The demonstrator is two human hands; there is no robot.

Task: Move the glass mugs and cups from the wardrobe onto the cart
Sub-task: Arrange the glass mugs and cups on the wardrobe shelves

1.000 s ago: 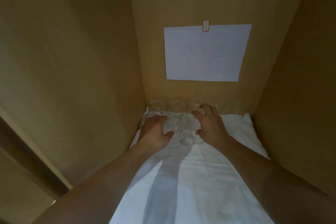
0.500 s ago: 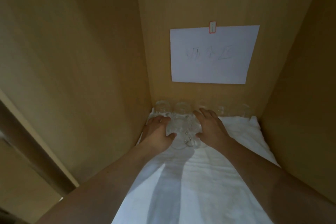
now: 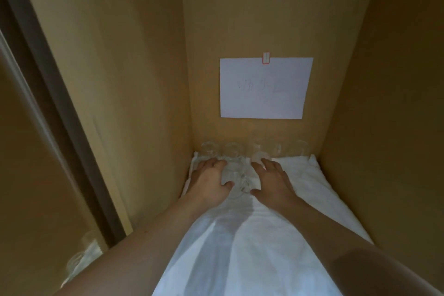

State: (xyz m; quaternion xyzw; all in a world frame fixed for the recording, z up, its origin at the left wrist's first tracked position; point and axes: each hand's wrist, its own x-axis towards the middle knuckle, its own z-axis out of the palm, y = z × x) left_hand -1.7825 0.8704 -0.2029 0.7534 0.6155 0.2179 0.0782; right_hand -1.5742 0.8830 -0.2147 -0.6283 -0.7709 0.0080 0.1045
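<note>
At far left, outside the wardrobe's side wall (image 3: pixel 115 94), we make out some glassware (image 3: pixel 81 257) low on a white surface, too dim to name; inside, a white cloth (image 3: pixel 240 247) covers the shelf; our left hand (image 3: pixel 209 181) curls round the left side of a front glass mug (image 3: pixel 231 175), fingers over its far rim and thumb toward us; the mug stands upright between both hands, its handle seemingly turned toward us, though the clear glass blurs this; our right hand (image 3: pixel 272 180) lies just to its right, fingers spread and fairly straight, and we cannot tell whether it grips a second glass there or only touches; behind, a row of glasses (image 3: pixel 254 150) stands against the back wall under a taped paper sheet (image 3: pixel 264 87); we judge the lift must go up and back toward us, the left hand being the nearer.
</note>
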